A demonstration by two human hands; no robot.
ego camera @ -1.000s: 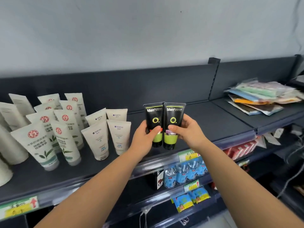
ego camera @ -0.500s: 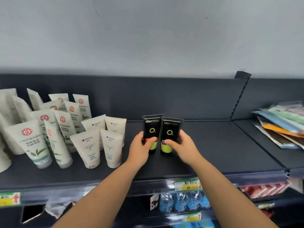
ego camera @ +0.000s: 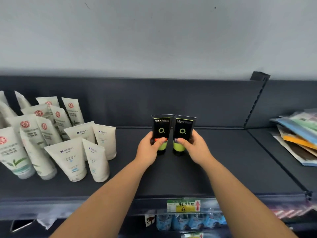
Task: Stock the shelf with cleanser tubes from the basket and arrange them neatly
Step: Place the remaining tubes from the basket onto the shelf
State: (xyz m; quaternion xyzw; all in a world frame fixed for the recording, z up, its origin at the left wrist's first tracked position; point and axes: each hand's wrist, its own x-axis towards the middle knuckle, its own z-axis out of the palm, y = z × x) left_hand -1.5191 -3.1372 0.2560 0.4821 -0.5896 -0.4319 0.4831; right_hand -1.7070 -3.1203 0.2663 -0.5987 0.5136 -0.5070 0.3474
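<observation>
Dark shelf [ego camera: 223, 169]: left hand [ego camera: 148, 148] and right hand [ego camera: 195, 148] each grip one upright black tube [ego camera: 161, 129], thumbs pressed on.

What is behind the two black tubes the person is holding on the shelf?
Behind the black tubes is only bare dark shelf and its back panel. The strip directly behind the tubes and hands is covered, so I cannot see it.

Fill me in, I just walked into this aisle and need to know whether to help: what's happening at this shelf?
A person is stocking the dark shelf. The left hand holds one black tube and the right hand another black tube, both upright, cap down, side by side on the shelf's bare middle. White tubes already stand in rows to the left; flat packets lie stacked to the right.
</observation>
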